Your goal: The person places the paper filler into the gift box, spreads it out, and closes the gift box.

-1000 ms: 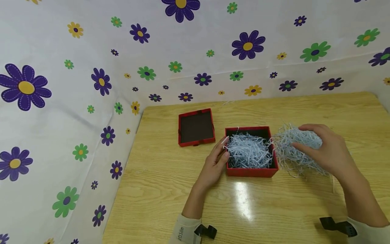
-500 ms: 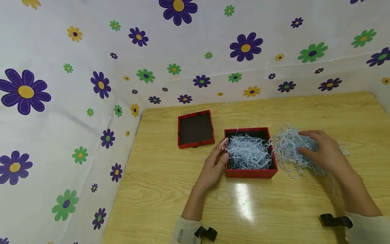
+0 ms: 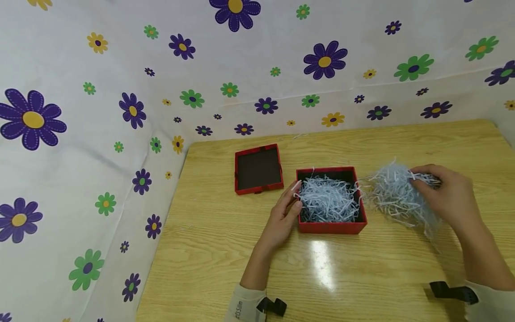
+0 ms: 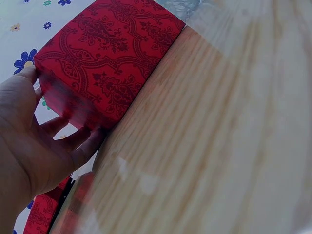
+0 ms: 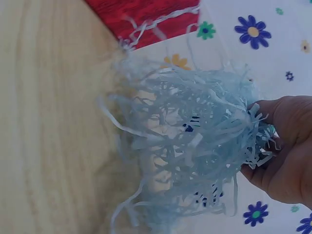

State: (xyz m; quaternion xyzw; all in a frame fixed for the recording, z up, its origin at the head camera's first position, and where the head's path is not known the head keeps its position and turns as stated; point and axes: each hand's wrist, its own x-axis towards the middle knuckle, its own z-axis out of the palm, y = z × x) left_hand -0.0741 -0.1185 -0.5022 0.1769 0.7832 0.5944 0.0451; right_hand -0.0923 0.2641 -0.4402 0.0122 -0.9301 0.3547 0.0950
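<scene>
A red box [image 3: 331,227] with a dark inside stands on the table, filled with pale blue shredded paper [image 3: 329,199]. My left hand [image 3: 281,220] rests against the box's left wall, its thumb near the front left corner. In the left wrist view, the fingertips [image 4: 84,134] touch the patterned red side. To the right of the box, my right hand [image 3: 450,194] pinches a loose clump of shredded paper [image 3: 398,190]. Seen from the right wrist, strands of that clump [image 5: 204,131] spread out from the thumb and fingers; some trail close to the box.
The red lid [image 3: 259,170] lies with its dark inside up, left of and behind the box. A few stray strands [image 3: 298,136] lie near the table's back edge. White flowered cloth [image 3: 225,53] hangs behind and to the left of the wooden table [image 3: 209,250].
My right hand has closed on the shredded paper and drawn it to the right, away from the box. The left hand stays on the box's left wall.
</scene>
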